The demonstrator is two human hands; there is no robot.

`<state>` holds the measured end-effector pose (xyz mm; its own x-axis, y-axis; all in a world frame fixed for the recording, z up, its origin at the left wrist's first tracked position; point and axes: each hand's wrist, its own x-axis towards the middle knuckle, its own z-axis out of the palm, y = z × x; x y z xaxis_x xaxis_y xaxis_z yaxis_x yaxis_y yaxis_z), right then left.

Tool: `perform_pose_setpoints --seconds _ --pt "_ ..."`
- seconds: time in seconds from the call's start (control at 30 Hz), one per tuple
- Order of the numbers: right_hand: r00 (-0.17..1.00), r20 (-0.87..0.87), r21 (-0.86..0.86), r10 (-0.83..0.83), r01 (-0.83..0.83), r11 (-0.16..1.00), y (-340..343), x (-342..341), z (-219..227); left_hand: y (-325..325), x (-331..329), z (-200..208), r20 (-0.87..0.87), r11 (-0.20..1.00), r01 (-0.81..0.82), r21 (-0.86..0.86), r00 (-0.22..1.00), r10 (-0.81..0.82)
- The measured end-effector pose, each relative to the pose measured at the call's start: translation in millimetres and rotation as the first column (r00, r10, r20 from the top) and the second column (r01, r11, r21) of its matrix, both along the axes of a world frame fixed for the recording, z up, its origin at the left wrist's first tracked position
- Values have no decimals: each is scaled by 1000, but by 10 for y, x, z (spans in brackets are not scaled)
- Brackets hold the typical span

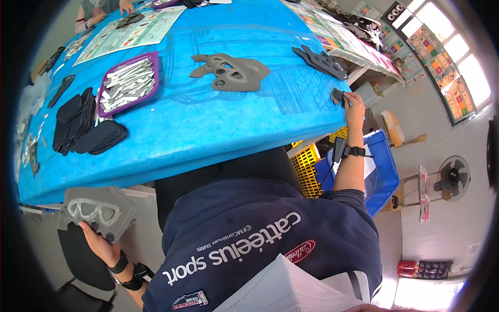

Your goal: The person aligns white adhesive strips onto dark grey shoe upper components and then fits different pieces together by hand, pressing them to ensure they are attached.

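Observation:
My left hand (pixel 100 245) holds a flat grey cut-out piece (pixel 120 216), shaped like a shoe upper, off the table's near left edge. White lines border its openings, and small dark round spots lie close to my fingers. At the table's right edge, my right hand (pixel 355 108) is stretched out with its fingers closed on a small dark grey piece (pixel 338 96). A similar grey cut-out piece (pixel 236 73) lies flat near the middle of the blue-covered table (pixel 208 125). Stacked dark grey pieces (pixel 321 62) rest just beyond my right hand.
A purple tray (pixel 156 78) of white and grey strips stands at left, beside stacked black pads (pixel 106 138). Below the right edge are a yellow crate (pixel 306 169) and a blue bin (pixel 387 166). A black chair (pixel 78 255) is at lower left. Another person (pixel 99 13) works across the table.

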<state>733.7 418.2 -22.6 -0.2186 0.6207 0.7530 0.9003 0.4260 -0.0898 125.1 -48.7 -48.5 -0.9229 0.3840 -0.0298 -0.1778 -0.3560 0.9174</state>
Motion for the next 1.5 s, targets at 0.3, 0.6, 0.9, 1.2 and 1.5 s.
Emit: perform_pose_setpoints --seconds 0.3,0.6,0.9,1.2,1.5 --pt "998 52 46 -24 22 999 -28 -84 -93 -23 -3 2 -9 999 -28 -15 1000 28" --pt "997 72 0 7 -7 1000 8 -29 -41 -32 -25 -49 -15 1000 5 -6 1000 -5" --pt "847 -532 24 2 12 1000 114 317 -255 -43 4 -3 18 1000 -1 7 1000 1" --pt "838 -493 230 233 -132 964 -595 -872 368 16 35 -3 -75 992 119 39 990 -115" --pt "25 54 -397 998 -917 45 -2125 -3309 721 258 306 252 -73 958 244 150 969 -236"
